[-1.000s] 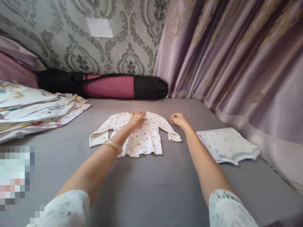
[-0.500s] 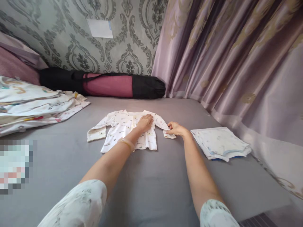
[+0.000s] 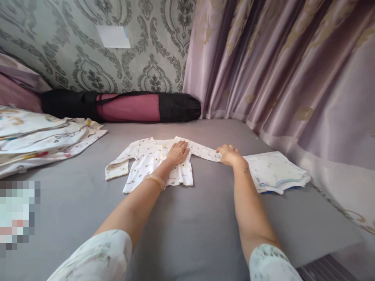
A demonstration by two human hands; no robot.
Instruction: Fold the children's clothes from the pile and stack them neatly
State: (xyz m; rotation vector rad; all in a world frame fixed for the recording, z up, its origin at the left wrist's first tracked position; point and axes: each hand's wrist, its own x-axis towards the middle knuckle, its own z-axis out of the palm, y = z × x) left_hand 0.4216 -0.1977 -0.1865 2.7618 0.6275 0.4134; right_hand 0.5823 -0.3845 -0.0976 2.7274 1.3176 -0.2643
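Note:
A small white baby shirt [image 3: 149, 156] with a scattered print lies spread on the grey bed sheet, its neckline toward the wall. My left hand [image 3: 177, 152] rests flat on its chest, fingers stretched out, with a bangle on that wrist. At the end of the sleeve on the right, my right hand [image 3: 230, 155] grips the fabric and hides the cuff. That sleeve is drawn out nearly straight sideways, while the other one bends down toward me. Close beyond my right wrist lies a folded stack of white cloths [image 3: 278, 169].
A heap of printed white fabric [image 3: 43, 140] lies on the left of the grey sheet [image 3: 187, 234]. Along the patterned wall rests a long black and pink bag [image 3: 129, 107]. Mauve curtains [image 3: 249, 58] hang on the right. A blurred patch [image 3: 14, 214] covers something at lower left.
My right hand has moved outward to the right, and the sleeve, folded down at its cuff before, is now pulled straight. My left hand stays on the shirt's chest. The view has shifted slightly.

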